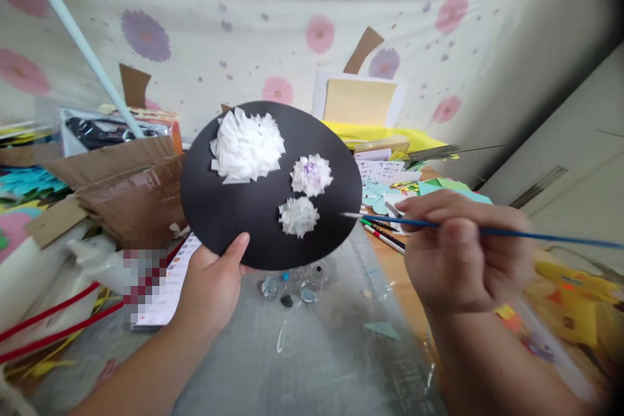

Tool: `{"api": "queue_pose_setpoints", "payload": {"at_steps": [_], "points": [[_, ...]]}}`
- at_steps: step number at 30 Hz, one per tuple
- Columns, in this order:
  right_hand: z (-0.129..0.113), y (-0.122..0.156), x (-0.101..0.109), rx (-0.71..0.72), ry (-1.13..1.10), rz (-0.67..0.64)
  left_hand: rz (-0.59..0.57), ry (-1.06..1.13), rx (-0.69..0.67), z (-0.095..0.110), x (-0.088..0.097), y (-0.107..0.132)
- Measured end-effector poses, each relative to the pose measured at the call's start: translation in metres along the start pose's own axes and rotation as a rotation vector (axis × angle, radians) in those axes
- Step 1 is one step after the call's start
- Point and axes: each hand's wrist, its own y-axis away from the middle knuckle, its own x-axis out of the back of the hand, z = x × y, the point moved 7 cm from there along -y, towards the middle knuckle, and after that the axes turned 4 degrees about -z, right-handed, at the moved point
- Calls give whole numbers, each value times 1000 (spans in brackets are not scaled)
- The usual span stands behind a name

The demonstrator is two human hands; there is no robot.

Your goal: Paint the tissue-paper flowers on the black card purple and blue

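My left hand [217,283] grips the lower edge of a round black card [229,214], thumb on its front, and holds it tilted up above the table. Three ruffled white paper flowers sit on the card: a large flower [247,145] at upper left, a small flower [311,175] with purple marks at right, and another small flower [299,217] below it. In my right hand [465,253] a thin blue paintbrush [390,221] is pinched. Its pale tip points left, over the card's right edge near the lower small flower; I cannot tell whether it touches the card.
A grey plastic sheet [312,357] covers the table, with small clear paint pots [292,283] below the card. At left are cardboard pieces [131,198], a white bottle [100,263] and red strips. Pens [385,237] and papers lie at right, near a yellow toy [575,299].
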Motion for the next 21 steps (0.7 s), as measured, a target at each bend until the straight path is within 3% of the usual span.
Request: {"api": "queue_pose_setpoints", "payload": {"at_steps": [2, 4, 8, 15, 21], "points": [[11, 14, -23, -195, -27, -327, 4, 73, -12, 1, -1, -3], [18, 31, -39, -319, -24, -549, 46, 104, -3, 1, 2, -4], [28, 51, -58, -361, 83, -737, 103, 135, 39, 0, 4, -3], [83, 93, -56, -732, 165, -726, 132, 169, 79, -1, 3, -2], [108, 113, -50, -975, 132, -622, 115, 284, 129, -6, -5, 1]]}}
